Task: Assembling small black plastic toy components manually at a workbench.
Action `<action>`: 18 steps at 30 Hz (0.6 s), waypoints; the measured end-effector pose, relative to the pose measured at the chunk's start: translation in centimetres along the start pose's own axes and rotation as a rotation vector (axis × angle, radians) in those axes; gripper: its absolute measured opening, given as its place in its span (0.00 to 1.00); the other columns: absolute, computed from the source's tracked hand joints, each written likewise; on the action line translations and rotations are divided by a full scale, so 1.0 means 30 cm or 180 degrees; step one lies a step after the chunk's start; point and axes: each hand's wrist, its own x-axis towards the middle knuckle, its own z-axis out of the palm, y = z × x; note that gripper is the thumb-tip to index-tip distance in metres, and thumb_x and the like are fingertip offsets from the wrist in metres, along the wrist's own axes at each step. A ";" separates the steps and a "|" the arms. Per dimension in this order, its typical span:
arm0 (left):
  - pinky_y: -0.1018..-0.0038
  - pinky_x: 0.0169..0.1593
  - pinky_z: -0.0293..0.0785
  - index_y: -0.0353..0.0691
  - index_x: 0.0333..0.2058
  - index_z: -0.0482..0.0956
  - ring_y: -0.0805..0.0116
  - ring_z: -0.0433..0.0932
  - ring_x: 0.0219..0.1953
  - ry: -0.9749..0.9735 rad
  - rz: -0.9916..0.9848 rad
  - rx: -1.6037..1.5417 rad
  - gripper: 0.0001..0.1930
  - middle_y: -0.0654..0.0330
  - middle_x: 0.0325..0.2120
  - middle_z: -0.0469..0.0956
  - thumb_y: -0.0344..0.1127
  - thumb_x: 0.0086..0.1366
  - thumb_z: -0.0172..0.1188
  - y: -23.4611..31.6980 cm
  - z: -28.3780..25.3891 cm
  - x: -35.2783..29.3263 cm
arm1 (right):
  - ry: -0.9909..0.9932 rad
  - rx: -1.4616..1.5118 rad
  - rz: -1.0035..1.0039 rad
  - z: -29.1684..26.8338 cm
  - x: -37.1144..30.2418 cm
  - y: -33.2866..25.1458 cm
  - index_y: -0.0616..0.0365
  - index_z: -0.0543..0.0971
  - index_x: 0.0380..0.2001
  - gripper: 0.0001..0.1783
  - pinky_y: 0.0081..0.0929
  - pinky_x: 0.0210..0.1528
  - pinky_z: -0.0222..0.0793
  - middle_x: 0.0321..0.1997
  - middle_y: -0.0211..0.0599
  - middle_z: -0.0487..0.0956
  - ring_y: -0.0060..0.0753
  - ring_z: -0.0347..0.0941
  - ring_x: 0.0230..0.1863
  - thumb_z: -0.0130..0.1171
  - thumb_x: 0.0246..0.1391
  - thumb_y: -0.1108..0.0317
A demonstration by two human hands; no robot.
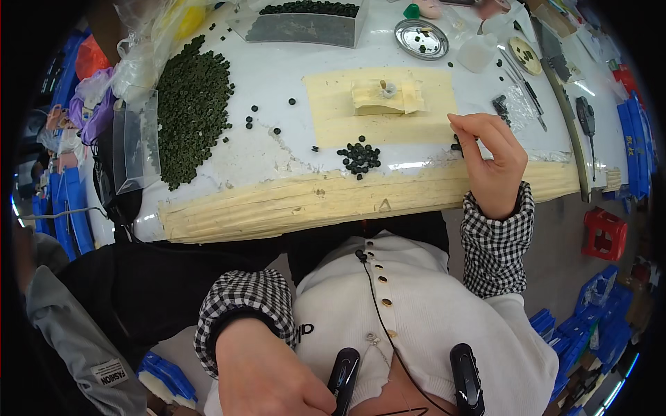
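Observation:
My right hand (494, 156) is raised over the right part of the table's near edge. Its thumb and forefinger come together in a pinch, and anything between them is too small to make out. Left of it, a small block wrapped in yellow tape (378, 102) bears a little whitish round piece (388, 90). In front of the block lies a small heap of dark green round parts (359, 158). My left hand (267, 371) is drawn back near my chest, beside one end of a black neck-worn device (344, 378); its fingertips are hidden.
A large pile of dark green parts (194, 114) covers the table's left, beside a clear plastic bin (137, 142). Another bin (305, 28) stands at the back. A round metal dish (422, 39), tweezers (531, 97) and a screwdriver (586, 118) lie to the right. Yellow tape covers the front edge (333, 211).

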 end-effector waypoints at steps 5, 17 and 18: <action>0.80 0.22 0.59 0.50 0.21 0.69 0.74 0.68 0.21 -0.0177 -0.0008 -0.0006 0.19 0.66 0.17 0.67 0.48 0.70 0.44 -0.004 -0.003 -0.024 | -0.0008 -0.0004 -0.0014 0.011 -0.004 -0.012 0.64 0.81 0.33 0.08 0.19 0.31 0.69 0.31 0.38 0.79 0.27 0.74 0.29 0.61 0.48 0.83; 0.75 0.26 0.69 0.37 0.27 0.79 0.68 0.73 0.22 0.2228 -0.3202 0.3019 0.07 0.61 0.22 0.75 0.26 0.50 0.69 -0.248 -0.068 -0.314 | -0.0516 0.0333 0.0089 0.041 -0.049 -0.085 0.66 0.80 0.32 0.08 0.21 0.35 0.72 0.30 0.41 0.79 0.32 0.77 0.31 0.62 0.46 0.83; 0.74 0.27 0.70 0.37 0.27 0.78 0.66 0.73 0.23 0.2209 -0.3226 0.3186 0.07 0.61 0.22 0.74 0.27 0.50 0.68 -0.269 -0.062 -0.330 | -0.0563 0.0352 0.0126 0.044 -0.052 -0.085 0.66 0.80 0.33 0.08 0.22 0.35 0.72 0.30 0.42 0.79 0.33 0.77 0.31 0.62 0.46 0.83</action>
